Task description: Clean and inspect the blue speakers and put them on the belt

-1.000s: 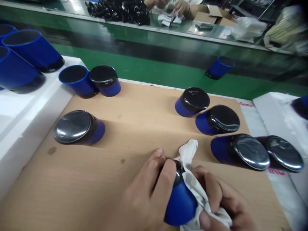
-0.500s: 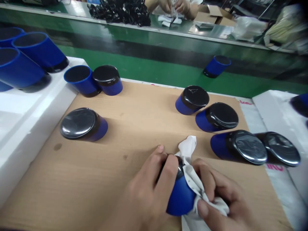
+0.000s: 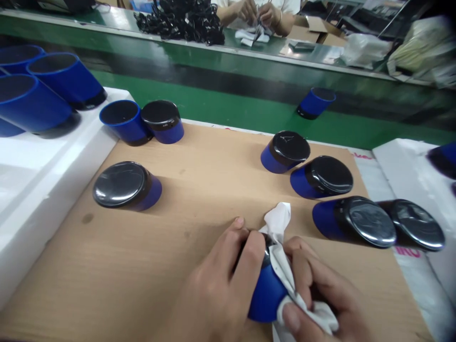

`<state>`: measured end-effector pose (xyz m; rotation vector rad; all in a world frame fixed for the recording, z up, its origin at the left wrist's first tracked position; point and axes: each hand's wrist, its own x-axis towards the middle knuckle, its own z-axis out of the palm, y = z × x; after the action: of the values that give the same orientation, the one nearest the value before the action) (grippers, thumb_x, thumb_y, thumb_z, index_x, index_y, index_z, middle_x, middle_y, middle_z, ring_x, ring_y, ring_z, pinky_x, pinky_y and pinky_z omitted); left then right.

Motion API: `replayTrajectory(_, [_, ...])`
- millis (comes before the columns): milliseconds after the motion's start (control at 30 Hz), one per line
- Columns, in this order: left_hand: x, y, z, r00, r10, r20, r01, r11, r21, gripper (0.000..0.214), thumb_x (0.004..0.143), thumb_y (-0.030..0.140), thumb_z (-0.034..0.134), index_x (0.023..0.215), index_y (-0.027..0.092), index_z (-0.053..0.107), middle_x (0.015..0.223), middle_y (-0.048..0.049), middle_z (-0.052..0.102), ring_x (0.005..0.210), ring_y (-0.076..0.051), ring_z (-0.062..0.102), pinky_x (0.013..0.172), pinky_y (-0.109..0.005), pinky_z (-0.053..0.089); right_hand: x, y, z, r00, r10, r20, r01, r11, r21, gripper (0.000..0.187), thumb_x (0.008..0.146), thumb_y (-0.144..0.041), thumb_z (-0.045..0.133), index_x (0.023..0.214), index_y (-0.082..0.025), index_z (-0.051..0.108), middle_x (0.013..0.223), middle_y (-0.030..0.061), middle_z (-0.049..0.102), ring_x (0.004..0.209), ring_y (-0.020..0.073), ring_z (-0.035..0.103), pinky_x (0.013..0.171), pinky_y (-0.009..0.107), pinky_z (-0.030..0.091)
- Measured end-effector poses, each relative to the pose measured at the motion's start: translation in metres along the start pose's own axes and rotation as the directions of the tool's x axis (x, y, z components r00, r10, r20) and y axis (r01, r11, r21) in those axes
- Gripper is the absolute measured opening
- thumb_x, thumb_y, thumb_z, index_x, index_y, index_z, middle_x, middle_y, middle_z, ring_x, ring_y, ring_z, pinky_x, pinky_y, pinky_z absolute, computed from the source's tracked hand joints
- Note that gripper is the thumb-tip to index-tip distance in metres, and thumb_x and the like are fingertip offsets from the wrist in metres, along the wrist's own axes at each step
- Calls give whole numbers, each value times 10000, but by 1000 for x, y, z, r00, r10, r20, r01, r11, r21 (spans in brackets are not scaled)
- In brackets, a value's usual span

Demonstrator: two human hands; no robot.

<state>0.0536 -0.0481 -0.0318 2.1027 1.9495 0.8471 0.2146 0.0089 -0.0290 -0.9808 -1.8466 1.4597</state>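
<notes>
My left hand (image 3: 224, 280) is closed around a small blue cylindrical speaker (image 3: 266, 294) with a glossy black end, held low over the brown board. In my right hand (image 3: 320, 294) a white cloth (image 3: 281, 261) is pinched and pressed along the speaker's right side. A corner of the cloth sticks up above the fingers. Closest on the right lies another speaker (image 3: 352, 221), touching one more speaker (image 3: 413, 223). Behind them are two more, a speaker (image 3: 320, 176) and a speaker (image 3: 285, 152). My fingers cover part of the held speaker's black end.
On the board's left stand a lone speaker (image 3: 126, 185) and a touching pair (image 3: 142, 121). White foam trays (image 3: 53, 190) with speakers flank both sides. Beyond, a green conveyor (image 3: 213, 102) carries a speaker (image 3: 316, 102). Across it, a person's hands (image 3: 258, 14) work beside black cables (image 3: 185, 21).
The whole view has shifted slightly, so the background sits a little lower. My right thumb and the cloth have moved a little left along the speaker; my left hand keeps its hold.
</notes>
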Motion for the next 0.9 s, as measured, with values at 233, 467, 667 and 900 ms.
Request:
replayTrajectory(233, [1, 1, -1, 1000, 8, 28, -7, 999, -32, 306, 949, 176, 443, 1254, 167, 465, 1225, -111, 684, 1195, -221, 644, 872, -237, 599, -1, 4, -3, 1000, -1, 31, 0, 1000, 29, 252, 831, -211, 628, 693, -227, 418, 748, -38, 456, 665, 133, 485, 588, 214, 389])
replayTrajectory(467, [0, 0, -2, 1000, -5, 29, 5, 1000, -30, 359, 911, 162, 528, 1263, 172, 459, 1246, -116, 673, 1160, -234, 666, 867, -233, 599, 1, 7, -3, 999, -22, 40, 22, 1000, -14, 229, 827, -217, 620, 703, -230, 429, 751, -32, 472, 695, 143, 516, 600, 218, 398])
replayTrajectory(667, [-1, 0, 0, 1000, -23, 9, 23, 999, -43, 353, 923, 265, 551, 1251, 173, 460, 1254, -143, 666, 1235, -241, 616, 872, -242, 599, -1, 9, -2, 987, 149, 68, -160, 964, 215, 339, 956, -377, 526, 707, -222, 354, 755, -27, 445, 645, 140, 430, 565, 222, 392])
replayTrajectory(900, [0, 0, -2, 998, -13, 60, 17, 998, -66, 494, 867, 325, 648, 1269, 163, 412, 1293, -195, 631, 1206, -291, 634, 845, -322, 628, 0, 0, 3, 988, 152, 17, -152, 965, 215, 365, 850, -367, 702, 707, -214, 402, 772, -40, 451, 661, 119, 427, 587, 204, 370])
